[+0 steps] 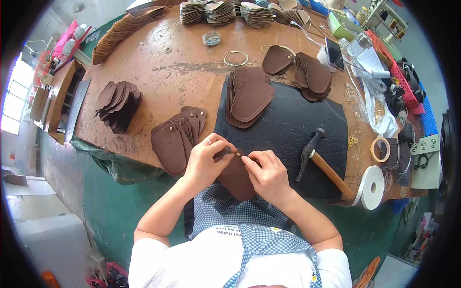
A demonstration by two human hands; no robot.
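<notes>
A dark brown leather piece [238, 183] with a small brass snap [238, 154] near its top is between my hands, at the near edge of the table. My left hand [210, 161] is closed, thumb and fingers pinching a dark brown part of the leather beside the snap. My right hand [270, 176] pinches the opposite edge, its fingertips close to the snap. To the left lie fanned leather pieces with brass snaps [172, 148]. Beyond my hands, a stack of stitched leather pieces [250, 98] rests on the black mat [288, 113]. A hammer [329, 174] with a wooden handle lies to the right.
A loose pile of brown leather pieces [117, 105] stands far left. Two more stacks, one of leather pieces [314, 74], sit at the mat's far edge. A white tape roll [372, 188] and a tan tape roll [380, 149] are right; a phone [334, 54] stands behind.
</notes>
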